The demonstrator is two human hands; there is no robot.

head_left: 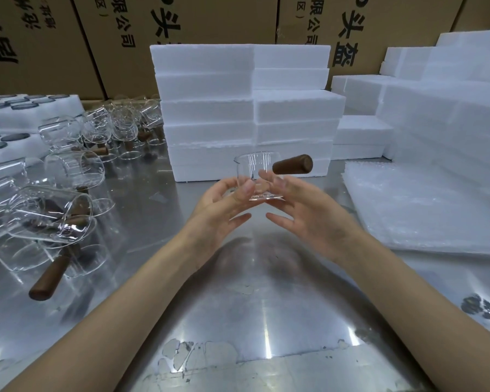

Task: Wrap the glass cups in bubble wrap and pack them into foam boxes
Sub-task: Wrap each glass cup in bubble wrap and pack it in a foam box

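Above steel table [238,321] | clear glass cup [255,171], brown wooden handle [293,164], upright | both hands' fingers [245,190] holding it

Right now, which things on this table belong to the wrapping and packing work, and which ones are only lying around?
Part of the job:
- glass cup with a wooden handle, held by the left hand and right hand
- bubble wrap sheets
- stacked foam boxes
- unwrapped cups

Just lying about:
- cardboard cartons behind
- foam trays with round holes
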